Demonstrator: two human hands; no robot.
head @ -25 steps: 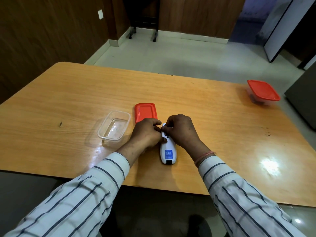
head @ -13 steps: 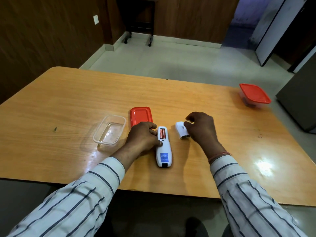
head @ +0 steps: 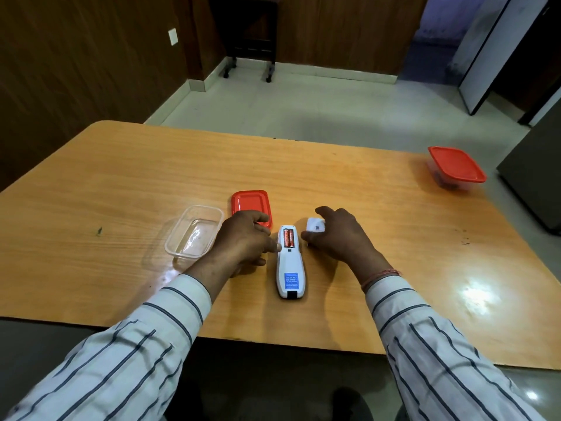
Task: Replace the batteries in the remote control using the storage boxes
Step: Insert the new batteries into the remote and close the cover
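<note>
Tabletop carries, from left: open clear box; loose red lid; left hand, fingers loosely curled, fingertip touching face-down remote with batteries exposed; right hand gripping white battery cover; lidded box far right.

Room dim, walls dark; cool daylight from doorway far right. Overhead lamp glare on table at my right, fainter patch near clear box. Soft shadows under my hands. Wide-angle bowing at edges. Sleeves slightly soft.
</note>
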